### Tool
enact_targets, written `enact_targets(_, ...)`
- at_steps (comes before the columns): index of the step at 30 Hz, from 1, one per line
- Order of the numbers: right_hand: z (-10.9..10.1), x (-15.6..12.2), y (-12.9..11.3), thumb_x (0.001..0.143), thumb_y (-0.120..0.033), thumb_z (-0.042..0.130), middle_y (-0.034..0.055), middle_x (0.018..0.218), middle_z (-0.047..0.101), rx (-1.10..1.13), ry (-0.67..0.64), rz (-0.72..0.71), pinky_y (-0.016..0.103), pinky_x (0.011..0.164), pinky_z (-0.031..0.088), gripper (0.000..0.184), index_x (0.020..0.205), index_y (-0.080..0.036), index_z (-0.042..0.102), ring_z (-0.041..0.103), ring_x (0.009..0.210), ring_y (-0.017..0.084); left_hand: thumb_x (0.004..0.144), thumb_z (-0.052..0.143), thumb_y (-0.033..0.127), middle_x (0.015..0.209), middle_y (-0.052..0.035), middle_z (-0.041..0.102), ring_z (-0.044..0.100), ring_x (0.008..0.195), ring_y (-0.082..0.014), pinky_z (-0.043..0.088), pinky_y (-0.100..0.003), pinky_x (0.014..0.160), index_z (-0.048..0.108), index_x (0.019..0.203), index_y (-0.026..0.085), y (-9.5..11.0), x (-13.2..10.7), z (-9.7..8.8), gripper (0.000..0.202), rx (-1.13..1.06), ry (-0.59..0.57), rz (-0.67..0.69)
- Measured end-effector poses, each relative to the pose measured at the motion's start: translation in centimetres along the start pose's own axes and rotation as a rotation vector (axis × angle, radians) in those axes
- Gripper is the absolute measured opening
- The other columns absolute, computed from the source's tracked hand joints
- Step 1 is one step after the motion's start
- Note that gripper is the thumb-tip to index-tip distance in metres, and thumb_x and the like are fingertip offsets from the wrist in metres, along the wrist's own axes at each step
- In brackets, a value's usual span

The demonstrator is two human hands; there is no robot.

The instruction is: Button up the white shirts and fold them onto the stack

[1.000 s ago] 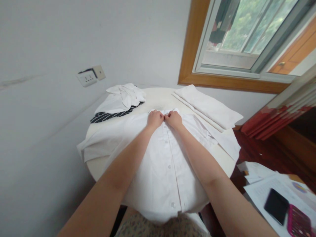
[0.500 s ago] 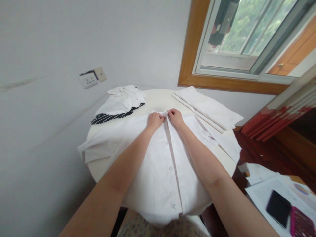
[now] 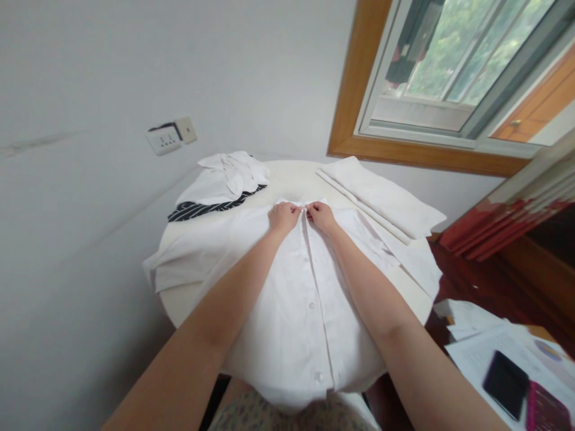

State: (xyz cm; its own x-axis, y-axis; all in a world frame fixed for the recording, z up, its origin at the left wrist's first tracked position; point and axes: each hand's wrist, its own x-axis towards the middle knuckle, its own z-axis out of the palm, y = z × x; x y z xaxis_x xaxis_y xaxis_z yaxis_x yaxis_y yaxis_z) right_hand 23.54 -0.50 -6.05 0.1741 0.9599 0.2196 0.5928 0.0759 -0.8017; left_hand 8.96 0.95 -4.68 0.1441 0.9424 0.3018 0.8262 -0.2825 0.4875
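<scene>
A white button-up shirt (image 3: 296,323) lies front-up across a small round table (image 3: 291,176), its hem hanging over the near edge. Both of my arms reach along it to the collar end. My left hand (image 3: 283,216) is closed, pinching the left side of the shirt front at the top button. My right hand (image 3: 320,215) is closed on the right side of the placket, close beside the left hand. A row of buttons runs down the middle toward me.
A crumpled white garment (image 3: 229,173) lies over a black-and-white striped cloth (image 3: 202,209) at the table's far left. Folded white cloth (image 3: 381,194) sits at the far right. A wall socket (image 3: 164,139), a window (image 3: 449,66), and papers with a black phone (image 3: 503,376) lie around.
My hands stayed at the collar; they parted slightly half a second ago and have come close together again. The view shifted a little.
</scene>
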Motion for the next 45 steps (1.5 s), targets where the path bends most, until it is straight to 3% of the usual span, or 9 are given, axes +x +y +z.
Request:
enact_targets(9,-0.4,-0.2,-0.7,0.088,-0.035,0.049,0.0005,0.062,0.061,0.004,0.007,0.023,0.023,0.063,0.043,0.03,0.065,-0.018,0.061,0.056,0.063,0.014,0.092,0.055,0.045,0.1,-0.0071,0.073,0.063,0.097,-0.021,0.046,-0.03,0.084,0.076,0.093,0.023,0.0,0.1,0.2,0.031,0.001,0.021,0.056)
enact_targets(17,-0.7,-0.4,-1.1,0.087,-0.033,0.053,-0.0023,0.055,0.055,0.191,-0.046,0.103,0.021,0.055,0.041,0.029,0.063,-0.018,0.057,0.049,0.051,0.01,0.096,0.049,0.035,0.098,-0.0071,0.072,0.063,0.094,-0.02,0.046,-0.029,0.083,0.07,0.097,0.02,0.3,-0.3,-0.1,0.026,-0.026,-0.001,0.138)
enact_targets(24,-1.0,-0.4,-1.3,0.085,-0.029,0.062,-0.0019,0.055,0.056,0.409,-0.096,0.177,0.021,0.055,0.045,0.027,0.061,-0.017,0.058,0.051,0.05,0.01,0.094,0.051,0.028,0.093,-0.0047,0.073,0.064,0.089,-0.0187,0.045,-0.027,0.078,0.067,0.096,0.021,0.6,-0.6,-0.6,0.018,-0.102,-0.025,0.169)
enact_targets(28,-1.3,-0.5,-1.3,0.087,-0.022,0.059,-0.002,0.057,0.058,0.496,-0.12,0.18,0.019,0.054,0.046,0.021,0.067,-0.016,0.061,0.054,0.051,0.009,0.092,0.052,0.029,0.085,-0.003,0.072,0.063,0.08,-0.0166,0.044,-0.026,0.073,0.067,0.092,0.021,0.1,-0.3,-0.5,0.017,-0.206,-0.04,0.193)
enact_targets(37,-1.6,-0.8,-1.0,0.081,-0.014,0.067,-0.0011,0.06,0.064,0.567,-0.155,0.142,0.021,0.062,0.052,0.013,0.068,-0.015,0.063,0.061,0.057,0.009,0.088,0.058,0.029,0.078,-0.002,0.072,0.061,0.072,-0.0156,0.04,-0.025,0.065,0.069,0.084,0.02,-0.7,0.5,-0.3,0.014,-0.329,-0.079,0.175)
enact_targets(45,-1.6,-0.8,-1.2,0.074,-0.013,0.073,0.0,0.058,0.066,0.555,-0.16,0.17,0.018,0.055,0.051,0.011,0.068,-0.014,0.063,0.06,0.052,0.009,0.089,0.057,0.029,0.079,-0.0021,0.073,0.062,0.062,-0.0131,0.042,-0.024,0.061,0.069,0.087,0.019,-0.6,0.4,-0.4,0.016,-0.342,-0.148,0.13)
